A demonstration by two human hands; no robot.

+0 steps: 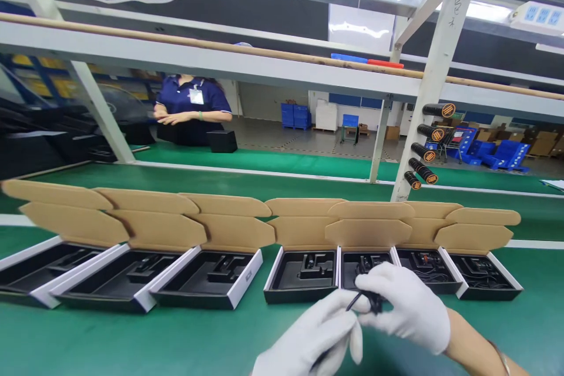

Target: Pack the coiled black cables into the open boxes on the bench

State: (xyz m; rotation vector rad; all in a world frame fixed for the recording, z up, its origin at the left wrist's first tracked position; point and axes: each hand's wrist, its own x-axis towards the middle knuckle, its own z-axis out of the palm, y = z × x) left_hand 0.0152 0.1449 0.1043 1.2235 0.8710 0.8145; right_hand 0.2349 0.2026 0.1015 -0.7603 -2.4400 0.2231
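White-gloved fingers point(383, 279) pinch a black cable point(374, 304): the right hand point(408, 308) clamps its bundled end, the left hand point(315, 338) its thin tail, which slants near-left. Just beyond, nearer the right hand, an open box point(368, 234) stands in a row on the green surface point(176, 335).

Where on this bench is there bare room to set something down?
Bare green mat lies in front of the three left boxes, and right of the rightmost box. Crowded: the boxes stand side by side, and the left hand and right hand hold a black cable before the middle ones.
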